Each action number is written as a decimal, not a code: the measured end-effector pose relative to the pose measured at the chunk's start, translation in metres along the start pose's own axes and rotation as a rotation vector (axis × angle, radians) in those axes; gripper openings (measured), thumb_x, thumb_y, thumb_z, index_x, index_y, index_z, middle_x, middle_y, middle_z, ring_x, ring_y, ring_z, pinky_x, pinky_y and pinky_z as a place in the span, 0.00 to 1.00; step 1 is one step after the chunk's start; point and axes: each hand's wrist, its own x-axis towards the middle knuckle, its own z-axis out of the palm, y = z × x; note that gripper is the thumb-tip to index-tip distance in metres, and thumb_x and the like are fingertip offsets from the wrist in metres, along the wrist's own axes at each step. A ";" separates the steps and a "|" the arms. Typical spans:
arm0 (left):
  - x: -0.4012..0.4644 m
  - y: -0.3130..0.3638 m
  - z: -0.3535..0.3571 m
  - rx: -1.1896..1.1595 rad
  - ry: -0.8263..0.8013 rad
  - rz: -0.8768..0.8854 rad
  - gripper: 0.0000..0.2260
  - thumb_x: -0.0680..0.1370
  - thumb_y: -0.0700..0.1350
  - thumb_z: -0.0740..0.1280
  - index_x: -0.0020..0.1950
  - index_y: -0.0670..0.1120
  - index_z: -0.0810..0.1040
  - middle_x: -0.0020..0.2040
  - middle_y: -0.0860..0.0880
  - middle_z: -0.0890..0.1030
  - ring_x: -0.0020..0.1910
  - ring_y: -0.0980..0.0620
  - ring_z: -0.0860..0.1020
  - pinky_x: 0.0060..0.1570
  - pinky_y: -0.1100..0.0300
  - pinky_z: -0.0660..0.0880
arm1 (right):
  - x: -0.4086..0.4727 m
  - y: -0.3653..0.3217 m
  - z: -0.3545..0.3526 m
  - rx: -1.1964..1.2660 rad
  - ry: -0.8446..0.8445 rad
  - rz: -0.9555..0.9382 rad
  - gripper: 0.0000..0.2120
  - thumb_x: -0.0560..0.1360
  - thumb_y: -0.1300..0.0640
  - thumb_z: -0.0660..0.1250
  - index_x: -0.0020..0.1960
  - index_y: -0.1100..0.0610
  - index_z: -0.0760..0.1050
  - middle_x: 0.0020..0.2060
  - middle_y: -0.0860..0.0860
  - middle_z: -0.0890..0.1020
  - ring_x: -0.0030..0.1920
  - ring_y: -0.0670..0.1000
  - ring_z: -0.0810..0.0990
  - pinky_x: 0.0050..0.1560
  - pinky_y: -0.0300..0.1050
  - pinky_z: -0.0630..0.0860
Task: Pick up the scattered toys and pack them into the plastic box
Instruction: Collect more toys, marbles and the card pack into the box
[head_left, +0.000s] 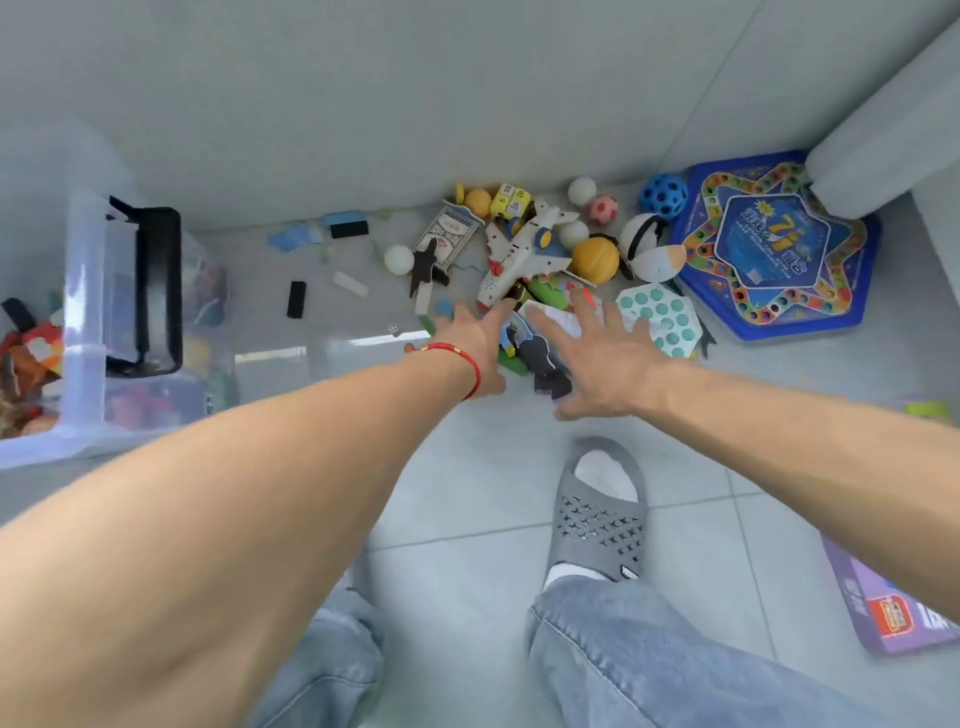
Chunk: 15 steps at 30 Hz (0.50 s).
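Both forearms reach out, left hand (470, 345) and right hand (605, 358) spread flat, holding nothing, over the toys (524, 254) just ahead; box (83, 332) sits way off left.

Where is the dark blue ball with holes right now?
In the head view, the blue holed ball lies upper right on the floor, between the pink ball and the star-shaped game board.

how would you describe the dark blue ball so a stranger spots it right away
Find the big blue star-patterned game board by the wall. Just off its upper left corner sits the dark blue ball. Unlike the smooth white, pink and orange balls nearby, it is pocked with dark round holes.
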 end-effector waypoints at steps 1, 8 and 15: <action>0.008 0.000 0.010 -0.010 0.017 -0.002 0.45 0.71 0.47 0.73 0.79 0.60 0.48 0.73 0.39 0.57 0.71 0.33 0.61 0.63 0.37 0.71 | 0.005 -0.002 0.011 -0.028 0.035 -0.036 0.62 0.64 0.35 0.75 0.77 0.37 0.31 0.80 0.59 0.43 0.77 0.70 0.51 0.68 0.75 0.60; 0.046 -0.008 0.053 0.053 0.261 0.049 0.38 0.70 0.50 0.75 0.75 0.56 0.57 0.71 0.39 0.62 0.71 0.34 0.58 0.59 0.39 0.73 | 0.038 -0.005 0.046 -0.151 0.223 -0.117 0.51 0.66 0.36 0.74 0.78 0.43 0.48 0.71 0.58 0.64 0.65 0.64 0.67 0.56 0.63 0.70; 0.060 -0.022 0.060 0.187 0.357 0.169 0.27 0.74 0.54 0.72 0.70 0.51 0.65 0.68 0.43 0.67 0.64 0.34 0.66 0.44 0.43 0.76 | 0.048 0.001 0.056 -0.078 0.364 -0.195 0.25 0.74 0.57 0.67 0.69 0.46 0.67 0.59 0.58 0.75 0.51 0.62 0.75 0.43 0.55 0.73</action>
